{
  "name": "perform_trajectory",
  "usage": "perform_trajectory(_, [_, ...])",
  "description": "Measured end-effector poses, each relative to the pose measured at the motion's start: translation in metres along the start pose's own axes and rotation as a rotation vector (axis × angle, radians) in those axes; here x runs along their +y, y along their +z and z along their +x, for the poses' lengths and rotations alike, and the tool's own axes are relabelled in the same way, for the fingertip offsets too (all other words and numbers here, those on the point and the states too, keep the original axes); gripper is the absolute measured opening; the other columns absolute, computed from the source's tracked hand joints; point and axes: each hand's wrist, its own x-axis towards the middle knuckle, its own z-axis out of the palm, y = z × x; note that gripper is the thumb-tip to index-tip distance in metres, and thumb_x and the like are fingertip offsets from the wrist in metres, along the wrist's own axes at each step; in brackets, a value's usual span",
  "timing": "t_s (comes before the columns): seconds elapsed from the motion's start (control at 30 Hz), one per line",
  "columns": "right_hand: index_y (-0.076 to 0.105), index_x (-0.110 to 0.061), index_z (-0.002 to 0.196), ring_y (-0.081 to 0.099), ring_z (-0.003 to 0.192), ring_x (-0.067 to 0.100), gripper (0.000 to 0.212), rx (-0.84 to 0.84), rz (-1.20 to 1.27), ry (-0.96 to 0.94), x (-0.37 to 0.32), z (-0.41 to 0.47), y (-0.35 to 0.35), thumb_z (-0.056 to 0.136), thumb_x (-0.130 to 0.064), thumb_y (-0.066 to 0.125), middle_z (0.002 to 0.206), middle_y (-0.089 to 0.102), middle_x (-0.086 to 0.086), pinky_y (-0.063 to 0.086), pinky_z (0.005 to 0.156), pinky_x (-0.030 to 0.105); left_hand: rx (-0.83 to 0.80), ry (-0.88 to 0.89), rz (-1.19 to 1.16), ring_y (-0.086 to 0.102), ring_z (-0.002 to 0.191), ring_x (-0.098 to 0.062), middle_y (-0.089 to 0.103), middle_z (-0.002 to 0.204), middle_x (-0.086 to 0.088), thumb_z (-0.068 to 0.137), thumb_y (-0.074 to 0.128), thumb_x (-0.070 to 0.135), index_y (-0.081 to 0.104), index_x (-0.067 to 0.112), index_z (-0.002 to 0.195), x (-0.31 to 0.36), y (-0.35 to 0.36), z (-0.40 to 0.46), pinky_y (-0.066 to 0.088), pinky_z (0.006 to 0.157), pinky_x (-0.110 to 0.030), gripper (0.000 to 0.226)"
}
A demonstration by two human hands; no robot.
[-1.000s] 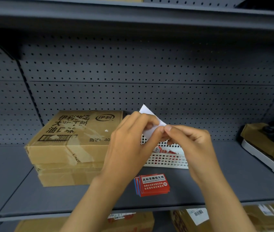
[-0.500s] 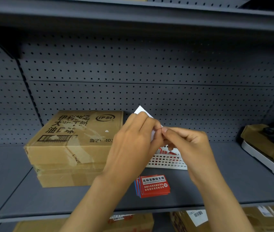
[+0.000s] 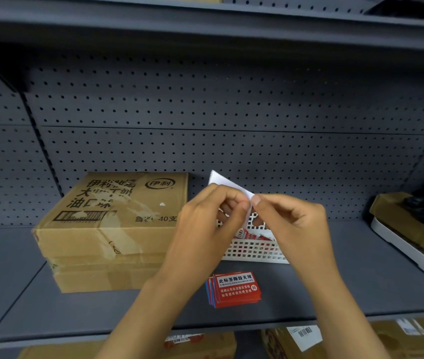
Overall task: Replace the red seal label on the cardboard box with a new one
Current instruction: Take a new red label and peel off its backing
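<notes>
While both hands' grips (image 3: 207, 226) (image 3: 292, 226) pinch a white label sheet (image 3: 227, 183), they hide the basket (image 3: 255, 251) beside the box (image 3: 112, 224).

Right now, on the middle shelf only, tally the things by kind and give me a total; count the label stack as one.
Cardboard boxes: 2, one stacked on the other
White perforated basket: 1
Stack of red seal labels: 1
White-backed sheet pinched by left hand and right hand: 1
Tray at the right edge, partly cut off: 1
Total: 6
</notes>
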Motion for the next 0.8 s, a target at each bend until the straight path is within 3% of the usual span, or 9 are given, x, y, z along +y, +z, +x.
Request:
perform_trajectory(0.1, [0.081,-0.036,0.084,0.076,0.074,0.001,0.014,-0.010,0.053,-0.004,0.000,0.000,0.000,0.086,-0.022,0.077,0.079,0.081,-0.014,0.057,0.071,0.015,0.058,-0.003,-0.082,0.071,0.089,-0.009,0.072,0.093,0.010,0.091,0.072,0.022,0.073,0.023,0.100,0.000,-0.001,0.000,0.055,0.078,-0.017,0.009])
perform_trajectory(0.2, [0.081,-0.035,0.089,0.077,0.075,0.005,0.015,0.011,-0.053,-0.098,0.003,-0.003,-0.001,0.084,-0.021,0.081,0.078,0.081,-0.015,0.058,0.072,0.018,0.017,-0.215,-0.390,0.075,0.089,-0.010,0.079,0.090,0.003,0.087,0.073,0.017,0.078,0.023,0.095,0.004,-0.006,0.004,0.058,0.084,-0.023,0.011])
perform_trajectory(0.3, [0.083,-0.021,0.095,0.074,0.076,0.003,0.014,0.058,-0.275,-0.327,0.008,-0.003,-0.002,0.085,-0.012,0.082,0.083,0.080,-0.012,0.055,0.071,0.013,-0.036,-0.386,-0.636,0.077,0.094,-0.022,0.081,0.090,-0.004,0.079,0.076,0.023,0.081,0.018,0.090,0.006,-0.009,0.006,0.059,0.089,-0.032,0.013])
perform_trajectory(0.37, [0.084,-0.014,0.097,0.073,0.081,0.001,0.012,0.087,-0.345,-0.408,0.010,-0.004,0.000,0.086,-0.015,0.082,0.087,0.079,-0.007,0.052,0.075,0.009,-0.022,-0.422,-0.668,0.077,0.094,-0.024,0.081,0.090,-0.007,0.081,0.076,0.017,0.082,0.016,0.090,0.006,-0.009,0.006,0.059,0.089,-0.033,0.010])
perform_trajectory(0.5, [0.083,-0.010,0.102,0.071,0.087,0.001,0.017,0.103,-0.358,-0.459,0.012,-0.005,0.001,0.085,-0.015,0.081,0.094,0.078,-0.002,0.051,0.081,0.009,-0.015,-0.464,-0.757,0.076,0.084,-0.012,0.082,0.087,-0.004,0.070,0.077,0.023,0.083,0.022,0.084,0.010,-0.011,0.005,0.059,0.077,-0.021,0.015])
perform_trajectory(0.67, [0.083,-0.012,0.103,0.073,0.089,0.003,0.018,0.106,-0.312,-0.442,0.011,-0.003,-0.001,0.085,-0.011,0.083,0.095,0.078,-0.003,0.053,0.082,0.013,-0.033,-0.508,-0.827,0.074,0.082,-0.013,0.082,0.092,-0.006,0.084,0.072,0.000,0.077,0.023,0.086,0.012,-0.010,0.007,0.059,0.077,-0.022,0.023])
perform_trajectory(0.8, [0.082,-0.012,0.103,0.072,0.087,0.000,0.018,0.071,-0.286,-0.441,0.011,-0.003,-0.002,0.085,-0.013,0.079,0.094,0.077,-0.005,0.053,0.080,0.013,-0.001,-0.494,-0.836,0.075,0.078,-0.014,0.080,0.085,-0.007,0.084,0.072,0.000,0.071,0.020,0.098,0.013,-0.012,0.006,0.059,0.070,-0.019,0.025])
